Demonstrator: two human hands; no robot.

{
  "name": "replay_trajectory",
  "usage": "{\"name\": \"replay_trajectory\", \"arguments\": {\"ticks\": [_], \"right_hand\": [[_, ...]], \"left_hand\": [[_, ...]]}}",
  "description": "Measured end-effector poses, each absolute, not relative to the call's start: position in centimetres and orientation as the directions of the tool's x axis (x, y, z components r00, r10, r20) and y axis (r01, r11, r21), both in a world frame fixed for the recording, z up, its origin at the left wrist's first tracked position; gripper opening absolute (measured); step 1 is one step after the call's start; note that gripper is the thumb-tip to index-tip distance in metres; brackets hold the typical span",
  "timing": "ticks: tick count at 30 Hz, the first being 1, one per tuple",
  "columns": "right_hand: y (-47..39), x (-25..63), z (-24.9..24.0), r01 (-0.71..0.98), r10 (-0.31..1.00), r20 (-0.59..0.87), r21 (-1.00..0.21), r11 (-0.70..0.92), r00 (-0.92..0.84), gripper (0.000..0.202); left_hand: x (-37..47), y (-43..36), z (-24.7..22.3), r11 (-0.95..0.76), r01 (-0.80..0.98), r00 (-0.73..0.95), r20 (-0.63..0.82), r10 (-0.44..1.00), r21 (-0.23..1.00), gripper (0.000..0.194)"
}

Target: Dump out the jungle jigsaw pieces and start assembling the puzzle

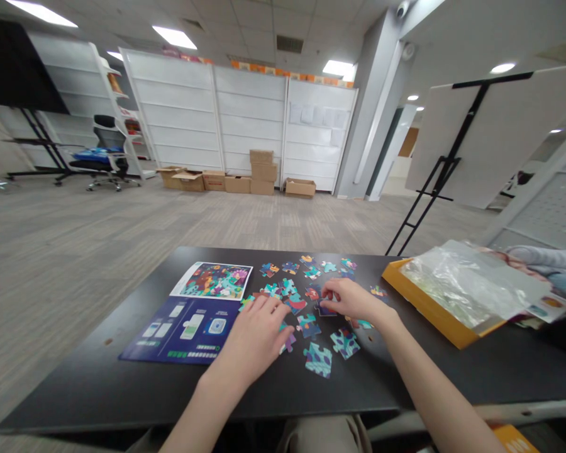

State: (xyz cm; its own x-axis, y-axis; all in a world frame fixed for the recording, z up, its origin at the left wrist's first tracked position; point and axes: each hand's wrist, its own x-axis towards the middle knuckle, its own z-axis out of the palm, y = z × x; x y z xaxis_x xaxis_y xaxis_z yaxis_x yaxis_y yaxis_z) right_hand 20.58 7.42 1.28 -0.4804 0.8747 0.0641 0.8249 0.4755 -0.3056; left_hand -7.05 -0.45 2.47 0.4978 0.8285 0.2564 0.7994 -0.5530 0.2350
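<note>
Colourful jigsaw puzzle pieces lie scattered over the black table, such as a teal one [317, 360] close to me and an orange one [269, 269] farther off. My left hand [259, 328] rests palm down on several pieces, fingers stretched out and thumb apart, hiding part of them. With its fingers bent together, my right hand [350, 298] pinches a dark blue puzzle piece [327, 309] at the right side of the spread. A patterned teal piece [345, 343] lies just below that hand. Left of the pieces is a leaflet [170, 324] with the puzzle picture [217, 280] at its top.
On the table's right stands an orange box tray [427, 306] with clear plastic wrapping [471, 283]. The black table [122, 390] ends before a carpeted floor. Beyond are cardboard boxes [263, 171], a white board on a black stand [446, 167] and an office chair [106, 154].
</note>
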Motion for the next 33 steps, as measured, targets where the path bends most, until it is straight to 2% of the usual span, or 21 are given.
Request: {"name": "replay_trajectory", "arguments": {"ticks": [2, 6, 8, 10, 13, 18, 24, 27, 30, 31, 33], "right_hand": [[7.4, 20.2, 0.9, 0.81, 0.861, 0.09, -0.303, 0.502, -0.5, 0.012], [7.4, 19.8, 0.6, 0.783, 0.84, 0.14, -0.307, 0.541, -0.525, 0.017], [7.3, 19.6, 0.6, 0.76, 0.823, 0.182, -0.317, 0.568, -0.538, 0.02], [7.4, 19.4, 0.5, 0.728, 0.799, 0.223, -0.33, 0.601, -0.559, 0.019], [7.6, 19.2, 0.3, 0.686, 0.767, 0.261, -0.344, 0.641, -0.586, 0.019], [8.2, 18.8, 0.7, 0.696, 0.789, 0.304, -0.371, 0.615, -0.534, 0.015], [8.9, 15.3, 2.5, 0.68, 0.755, 0.303, -0.327, 0.656, -0.582, 0.01], [9.3, 12.7, 2.6, 0.654, 0.736, 0.342, -0.34, 0.676, -0.584, 0.012], [9.4, 10.9, 1.9, 0.632, 0.74, 0.362, -0.385, 0.673, -0.567, 0.011], [9.3, 10.6, 1.6, 0.626, 0.739, 0.36, -0.393, 0.673, -0.569, 0.011], [9.0, 10.2, 1.1, 0.623, 0.737, 0.342, -0.395, 0.675, -0.583, 0.011]], "left_hand": [[-9.5, 0.0, 2.0, -0.48, 0.836, 0.421, 0.249, 0.872, 0.268, 0.028], [-13.5, 0.3, 0.5, -0.419, 0.839, 0.391, 0.15, 0.908, 0.347, 0.055], [-14.6, 0.2, 0.1, -0.42, 0.829, 0.399, 0.137, 0.907, 0.37, 0.058], [-15.3, 0.2, -0.2, -0.419, 0.827, 0.391, 0.151, 0.908, 0.376, 0.052], [-16.6, 0.4, -0.4, -0.348, 0.882, 0.312, 0.161, 0.936, 0.317, 0.044], [-18.5, 0.8, -1.6, -0.146, 0.981, 0.132, 0.108, 0.985, 0.127, 0.044], [-18.7, 1.7, -1.6, -0.053, 0.997, 0.043, 0.138, 0.989, 0.065, 0.046], [-17.9, 1.8, -0.5, -0.128, 0.973, 0.086, 0.215, 0.973, 0.191, 0.042], [-16.3, 0.8, 0.7, -0.395, 0.823, 0.305, 0.269, 0.914, 0.408, 0.04], [-15.6, 0.3, 0.9, -0.468, 0.762, 0.403, 0.239, 0.884, 0.446, 0.045], [-14.3, -0.5, 1.1, -0.52, 0.722, 0.493, 0.188, 0.849, 0.457, 0.061]]}}
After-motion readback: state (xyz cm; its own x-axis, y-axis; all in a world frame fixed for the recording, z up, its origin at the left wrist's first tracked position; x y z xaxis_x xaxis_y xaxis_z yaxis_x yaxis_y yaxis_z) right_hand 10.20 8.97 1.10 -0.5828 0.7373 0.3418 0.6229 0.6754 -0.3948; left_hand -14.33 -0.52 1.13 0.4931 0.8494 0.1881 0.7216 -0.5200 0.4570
